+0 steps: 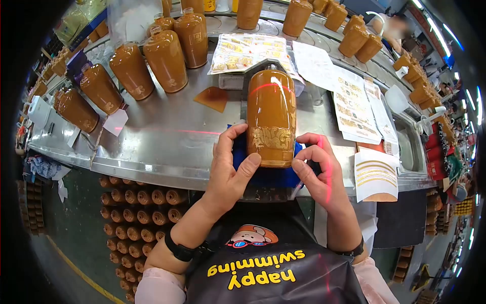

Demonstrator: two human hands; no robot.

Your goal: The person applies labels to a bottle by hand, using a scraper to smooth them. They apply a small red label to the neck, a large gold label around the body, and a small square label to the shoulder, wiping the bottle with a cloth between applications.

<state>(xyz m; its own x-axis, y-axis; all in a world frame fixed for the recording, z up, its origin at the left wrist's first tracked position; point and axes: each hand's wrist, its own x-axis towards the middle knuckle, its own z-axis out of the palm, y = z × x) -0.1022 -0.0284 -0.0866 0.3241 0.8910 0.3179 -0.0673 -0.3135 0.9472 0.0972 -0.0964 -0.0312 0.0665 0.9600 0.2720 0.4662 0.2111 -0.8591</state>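
A glossy brown bottle (272,109) lies tilted back on a stand in front of me, base towards me, its neck at a dark bracket (263,66). A gold decal (273,137) with a raised-looking pattern sits on its lower part. My left hand (230,167) grips the lower left side, thumb at the base edge and fingers along the flank. My right hand (319,167) is closed at the lower right side, its curled fingertips against the bottle's edge. Blue cloth (276,177) shows beneath the bottle. A red laser line crosses its shoulder.
Several brown bottles (166,61) stand at the left, with more on the conveyor (273,25) behind. Decal sheets (354,106) lie at the right beside a sink (410,147). A paper with curved gold strips (376,175) overhangs the front edge. Another person (387,28) is at far right.
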